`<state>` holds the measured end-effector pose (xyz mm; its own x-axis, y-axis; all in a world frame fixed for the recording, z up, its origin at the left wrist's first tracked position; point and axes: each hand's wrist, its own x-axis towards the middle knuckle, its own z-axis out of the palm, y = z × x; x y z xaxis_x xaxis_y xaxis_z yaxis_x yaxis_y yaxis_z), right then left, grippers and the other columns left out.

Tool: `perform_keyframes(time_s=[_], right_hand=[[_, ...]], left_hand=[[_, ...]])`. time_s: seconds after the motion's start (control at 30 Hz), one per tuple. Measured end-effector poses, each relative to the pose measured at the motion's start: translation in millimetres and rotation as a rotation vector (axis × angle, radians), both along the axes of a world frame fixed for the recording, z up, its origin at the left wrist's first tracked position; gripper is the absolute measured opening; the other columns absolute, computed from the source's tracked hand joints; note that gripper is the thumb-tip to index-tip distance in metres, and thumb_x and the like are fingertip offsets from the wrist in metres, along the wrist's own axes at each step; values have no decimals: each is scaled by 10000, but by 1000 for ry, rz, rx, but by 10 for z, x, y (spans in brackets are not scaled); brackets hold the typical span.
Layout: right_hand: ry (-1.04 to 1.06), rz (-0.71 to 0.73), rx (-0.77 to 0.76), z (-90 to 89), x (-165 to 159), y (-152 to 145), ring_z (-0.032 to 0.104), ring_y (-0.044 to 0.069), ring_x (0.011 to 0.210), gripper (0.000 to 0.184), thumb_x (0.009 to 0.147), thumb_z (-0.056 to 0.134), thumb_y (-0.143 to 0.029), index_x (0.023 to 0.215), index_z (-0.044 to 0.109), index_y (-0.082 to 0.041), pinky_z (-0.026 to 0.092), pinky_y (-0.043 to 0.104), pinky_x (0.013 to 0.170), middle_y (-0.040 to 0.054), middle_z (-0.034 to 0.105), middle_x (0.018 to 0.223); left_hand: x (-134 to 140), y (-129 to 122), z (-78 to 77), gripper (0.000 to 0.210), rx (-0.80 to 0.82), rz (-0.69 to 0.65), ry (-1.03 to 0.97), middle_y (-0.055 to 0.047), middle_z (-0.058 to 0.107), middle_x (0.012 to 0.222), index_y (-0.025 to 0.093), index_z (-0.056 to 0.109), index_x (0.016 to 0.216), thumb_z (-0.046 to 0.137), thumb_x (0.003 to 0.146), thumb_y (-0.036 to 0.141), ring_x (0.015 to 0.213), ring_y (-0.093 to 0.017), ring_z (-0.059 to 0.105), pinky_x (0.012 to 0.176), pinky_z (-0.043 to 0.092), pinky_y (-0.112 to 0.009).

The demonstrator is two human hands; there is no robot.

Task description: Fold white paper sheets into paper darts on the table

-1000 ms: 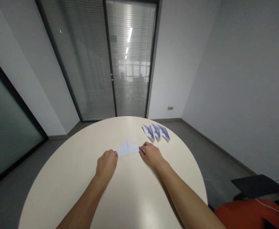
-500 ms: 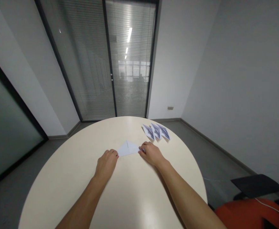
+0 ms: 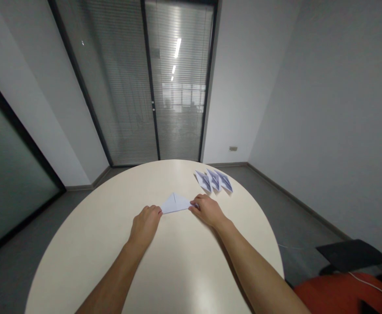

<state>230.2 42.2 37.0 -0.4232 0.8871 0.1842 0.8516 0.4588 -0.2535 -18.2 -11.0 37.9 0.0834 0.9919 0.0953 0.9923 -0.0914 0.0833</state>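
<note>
A folded sheet of paper (image 3: 175,203) was between the person's two hands, near the middle of the far half of a round, pale table (image 3: 171,261). It had the shape of a low, wide triangle, with its peak pointing away from the person and its long edge facing them. A short dark line (a crease or a slit, I could not tell which) ran down from the peak.

The left hand (image 3: 146,223) was at the paper's left corner, its fingers bunched together and their tips clamped on that corner. The right hand (image 3: 208,209) had its thumb and fingers pinched on the right corner, which they partly hid. Both forearms reached in over the table from the near side.

Beyond the right hand, near the far right edge of the table, three folded paper shapes (image 3: 213,179) stood in a row, close beside one another and slightly tilted. They were well apart from the left hand.

Past the table stood a glass wall (image 3: 125,96) with blinds, and to its right a pale wall (image 3: 335,109) met the grey floor (image 3: 254,179). At the lower right was a red seat (image 3: 328,290), with a thin pale cord (image 3: 367,281) across it.
</note>
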Motion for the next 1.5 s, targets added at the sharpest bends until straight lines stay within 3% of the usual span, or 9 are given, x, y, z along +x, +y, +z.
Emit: perform_keyframes(time_s=[0.27, 1.03, 1.3, 1.5], right_hand=[[22, -6, -6, -29, 10, 20, 637, 217, 1066, 278, 962, 614, -417, 1089, 757, -215, 450, 276, 856, 75, 719, 1131], [68, -41, -23, -37, -10, 43, 675, 209, 1088, 387, 1056, 441, -455, 1128, 764, -256, 463, 261, 871, 64, 765, 1145], [147, -62, -7, -69, -11, 43, 680, 216, 1098, 322, 979, 572, -387, 1219, 725, -236, 482, 266, 884, 60, 745, 1212], [210, -101, -27, -103, -17, 76, 687, 187, 1074, 320, 940, 556, -195, 1219, 713, -197, 477, 260, 946, 61, 746, 1214]], left_hand=[[0, 11, -9, 288, 6, 14, -17, -78, 729, 1139, 211, 699, 1112, 426, 1054, 284, 1094, -225, 645, 822, 501, -305], [23, -7, 53, 317, -27, 51, -30, -83, 731, 1105, 219, 693, 1118, 395, 1059, 309, 1051, -214, 670, 819, 498, -298], [0, 13, 0, 311, 12, 36, -43, -82, 733, 1061, 220, 700, 1095, 403, 1053, 303, 1018, -228, 682, 801, 501, -311], [22, 16, 8, 322, 10, 50, -30, -85, 734, 1022, 224, 712, 1079, 399, 1046, 293, 974, -229, 694, 777, 501, -313]])
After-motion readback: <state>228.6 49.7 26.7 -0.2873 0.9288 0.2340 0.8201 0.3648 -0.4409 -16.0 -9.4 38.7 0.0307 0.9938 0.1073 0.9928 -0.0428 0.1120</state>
